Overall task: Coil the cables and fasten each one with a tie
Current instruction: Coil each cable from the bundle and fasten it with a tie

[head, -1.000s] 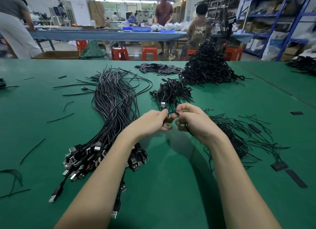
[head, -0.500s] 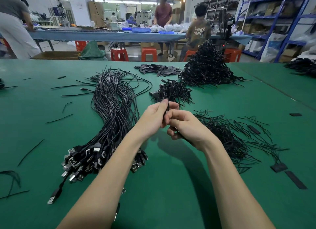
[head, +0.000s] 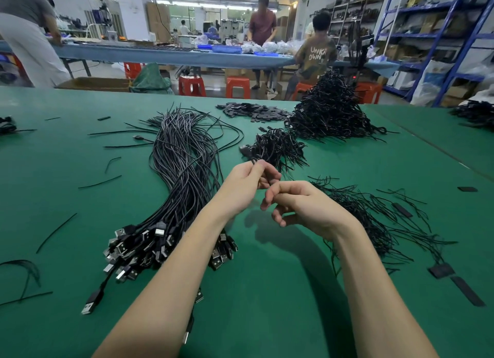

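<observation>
- The left hand is hovering above the green table, its thumb and fingers curling tight round a small black cable, most of which is sitting hidden inside the fist
- The right hand is meeting it just below and to the right, fingers curled inward and touching the left hand's fingertips; whether it is pinching a tie or the cable's end I cannot tell, as the fingers are covering it
- A long bundle of uncoiled cables is lying to the left of the hands, with its USB plugs fanning out at the near end beside the left forearm
- A small heap of coiled cables is sitting just beyond the left hand, and a much taller pile of coiled cables is rising behind that
- A loose spread of thin black ties is lying to the right of the right hand
- Flat black strips are lying in a low heap at the far edge
- Other people are standing and sitting at a blue table in the background
</observation>
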A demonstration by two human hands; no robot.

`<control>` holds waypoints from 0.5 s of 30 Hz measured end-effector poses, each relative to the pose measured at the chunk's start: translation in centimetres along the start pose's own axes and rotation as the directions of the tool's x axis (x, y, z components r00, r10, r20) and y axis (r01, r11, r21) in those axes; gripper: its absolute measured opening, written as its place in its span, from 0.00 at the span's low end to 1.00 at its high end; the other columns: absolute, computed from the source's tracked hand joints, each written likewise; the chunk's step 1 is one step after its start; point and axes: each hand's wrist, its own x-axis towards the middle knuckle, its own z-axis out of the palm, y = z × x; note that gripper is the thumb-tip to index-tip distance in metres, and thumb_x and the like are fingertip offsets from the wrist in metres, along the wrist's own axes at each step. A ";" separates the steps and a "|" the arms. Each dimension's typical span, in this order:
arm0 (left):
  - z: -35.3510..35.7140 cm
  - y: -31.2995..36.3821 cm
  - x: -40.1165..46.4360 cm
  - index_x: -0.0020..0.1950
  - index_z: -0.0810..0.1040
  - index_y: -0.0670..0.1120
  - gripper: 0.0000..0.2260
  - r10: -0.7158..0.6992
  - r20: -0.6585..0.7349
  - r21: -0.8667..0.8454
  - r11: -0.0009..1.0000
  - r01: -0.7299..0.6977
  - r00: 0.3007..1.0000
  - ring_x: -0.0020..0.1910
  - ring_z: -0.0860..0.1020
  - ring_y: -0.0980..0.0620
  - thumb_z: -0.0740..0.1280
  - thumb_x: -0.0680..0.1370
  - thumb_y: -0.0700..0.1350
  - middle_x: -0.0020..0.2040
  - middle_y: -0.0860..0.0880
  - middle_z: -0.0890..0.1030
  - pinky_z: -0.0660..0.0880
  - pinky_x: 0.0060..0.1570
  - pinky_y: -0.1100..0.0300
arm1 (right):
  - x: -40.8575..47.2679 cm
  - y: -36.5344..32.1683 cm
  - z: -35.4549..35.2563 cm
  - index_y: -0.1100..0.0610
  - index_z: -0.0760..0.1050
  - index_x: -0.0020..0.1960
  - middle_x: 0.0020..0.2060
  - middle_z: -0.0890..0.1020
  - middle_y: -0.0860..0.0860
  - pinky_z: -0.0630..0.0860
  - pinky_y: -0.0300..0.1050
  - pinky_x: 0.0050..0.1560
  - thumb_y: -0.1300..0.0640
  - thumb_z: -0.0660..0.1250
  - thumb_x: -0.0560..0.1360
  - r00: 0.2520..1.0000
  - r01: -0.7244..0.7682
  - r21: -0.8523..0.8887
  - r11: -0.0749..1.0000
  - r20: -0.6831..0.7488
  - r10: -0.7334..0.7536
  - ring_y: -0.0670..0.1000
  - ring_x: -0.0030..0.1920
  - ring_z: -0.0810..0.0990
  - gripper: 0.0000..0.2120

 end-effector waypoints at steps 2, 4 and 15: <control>0.7 0.1 -0.3 0.48 0.82 0.43 0.17 -0.029 0.033 0.012 1.000 0.029 0.999 0.44 0.79 0.41 0.56 0.85 0.46 0.51 0.38 0.84 0.78 0.47 0.44 | 0.2 0.1 0.4 0.61 0.77 0.45 0.42 0.83 0.55 0.77 0.39 0.33 0.69 0.57 0.83 1.000 -0.009 -0.013 1.000 0.029 0.010 0.49 0.31 0.77 0.13; 1.1 0.2 -0.4 0.44 0.79 0.45 0.17 -0.055 0.016 -0.014 0.998 0.055 0.998 0.41 0.76 0.40 0.55 0.85 0.47 0.47 0.36 0.83 0.75 0.43 0.41 | 0.3 0.2 0.8 0.60 0.77 0.45 0.44 0.84 0.55 0.79 0.41 0.37 0.69 0.59 0.83 0.998 -0.017 -0.012 1.000 0.060 0.018 0.50 0.34 0.80 0.12; -0.9 1.1 -1.0 0.40 0.67 0.46 0.15 0.012 0.480 -0.692 0.620 0.370 0.877 0.33 0.67 0.54 0.53 0.85 0.46 0.34 0.52 0.61 0.69 0.37 0.64 | -0.2 1.1 -2.4 0.54 0.78 0.65 0.60 0.84 0.55 0.77 0.41 0.45 0.45 0.68 0.75 0.996 0.051 0.205 0.977 -0.087 -0.034 0.49 0.50 0.82 0.22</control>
